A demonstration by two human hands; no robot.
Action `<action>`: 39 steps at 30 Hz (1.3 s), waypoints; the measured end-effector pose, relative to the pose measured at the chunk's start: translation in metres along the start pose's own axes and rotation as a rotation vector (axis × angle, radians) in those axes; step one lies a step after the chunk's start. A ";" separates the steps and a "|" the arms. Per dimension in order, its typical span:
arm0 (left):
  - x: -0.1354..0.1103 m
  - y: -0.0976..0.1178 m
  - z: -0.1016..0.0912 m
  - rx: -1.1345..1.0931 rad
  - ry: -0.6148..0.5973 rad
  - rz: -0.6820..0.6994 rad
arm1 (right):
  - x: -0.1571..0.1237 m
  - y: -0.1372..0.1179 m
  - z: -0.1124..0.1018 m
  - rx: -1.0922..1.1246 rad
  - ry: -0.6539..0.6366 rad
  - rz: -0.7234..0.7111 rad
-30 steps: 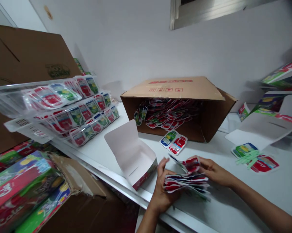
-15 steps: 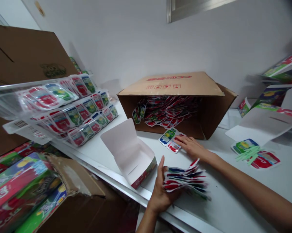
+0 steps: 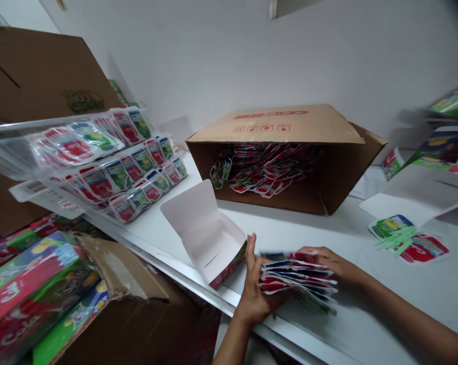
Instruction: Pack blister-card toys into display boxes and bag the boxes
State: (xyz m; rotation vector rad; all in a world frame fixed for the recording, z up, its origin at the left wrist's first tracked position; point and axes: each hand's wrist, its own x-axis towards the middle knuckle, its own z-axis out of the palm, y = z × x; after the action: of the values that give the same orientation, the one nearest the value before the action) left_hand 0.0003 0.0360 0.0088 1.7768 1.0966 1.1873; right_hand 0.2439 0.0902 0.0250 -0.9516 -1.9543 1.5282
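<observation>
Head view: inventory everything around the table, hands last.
Flat tabletop: one, white, centre
Cardboard box on its side: one, brown, back
Flat printed packets: many, red-green, inside it
Open cardboard carton: one, white inside, centre
Plastic packet trays: several, clear, left
Slotted plastic piece: one, white, left
Large cardboard box: one, brown, behind trays
Open cardboard box: one, brown, lower left
Printed cartons: several, red-green, lower left
Open printed carton: at least one, white inside, right
Flat twin packet: one, red-green, right
Thin strips: several, pale green, on it
Fanned packet stack: one, multicoloured, near edge
Left hand: one, holding stack
Right hand: one, blurred, at stack
</observation>
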 end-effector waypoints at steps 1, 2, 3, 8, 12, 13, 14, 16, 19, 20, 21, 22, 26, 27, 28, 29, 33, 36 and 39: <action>0.000 0.000 0.000 -0.022 -0.021 0.001 | -0.007 -0.003 0.001 0.033 -0.021 0.002; 0.000 0.001 -0.001 -0.058 -0.045 0.000 | -0.012 -0.005 0.002 0.062 -0.037 -0.006; -0.001 0.001 0.000 -0.100 -0.066 0.002 | -0.015 -0.005 0.003 0.102 -0.043 -0.009; -0.005 0.002 0.003 -0.298 -0.047 -0.093 | -0.014 -0.001 0.002 0.354 -0.085 0.135; -0.004 0.006 0.002 -0.275 -0.112 -0.225 | 0.028 0.000 -0.016 -0.067 -0.085 0.055; -0.003 0.008 0.000 -0.268 -0.121 -0.221 | 0.046 0.001 -0.022 -0.270 -0.005 -0.011; -0.003 0.010 -0.001 -0.277 -0.124 -0.215 | 0.066 0.002 -0.029 -0.470 0.103 -0.075; -0.002 0.013 -0.002 -0.337 -0.130 -0.225 | 0.110 0.004 -0.040 -0.727 0.303 -0.140; -0.002 0.015 -0.004 -0.378 -0.149 -0.249 | 0.171 0.007 -0.054 -0.781 0.428 -0.145; -0.002 0.015 -0.004 -0.352 -0.147 -0.236 | 0.187 0.008 -0.058 -0.782 0.442 -0.154; -0.003 0.014 -0.004 -0.310 -0.144 -0.220 | 0.199 0.009 -0.061 -0.772 0.445 -0.175; -0.003 0.012 -0.004 -0.265 -0.139 -0.211 | 0.207 0.009 -0.064 -0.752 0.439 -0.207; -0.006 0.007 -0.001 -0.206 -0.131 -0.235 | 0.193 0.010 -0.062 -0.620 0.418 -0.318; -0.007 0.006 -0.001 -0.228 -0.132 -0.239 | 0.179 0.010 -0.059 -0.589 0.426 -0.315; -0.007 0.006 0.000 -0.261 -0.137 -0.241 | 0.161 0.010 -0.054 -0.564 0.437 -0.307; -0.007 0.006 0.001 -0.294 -0.146 -0.247 | 0.140 0.009 -0.048 -0.523 0.440 -0.290; -0.005 0.004 0.001 -0.263 -0.114 -0.173 | 0.050 0.003 -0.022 -0.221 0.309 -0.112; -0.002 0.001 0.000 -0.050 0.007 0.012 | 0.004 -0.006 -0.008 -0.024 0.170 -0.002; -0.002 -0.002 -0.002 -0.004 -0.032 0.059 | -0.008 -0.016 -0.005 0.043 0.058 0.003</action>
State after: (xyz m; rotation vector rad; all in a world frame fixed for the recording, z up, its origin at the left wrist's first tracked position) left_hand -0.0021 0.0346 0.0070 1.8301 1.0293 1.1903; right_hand 0.2496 0.0853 0.0418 -0.9700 -1.8727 1.5210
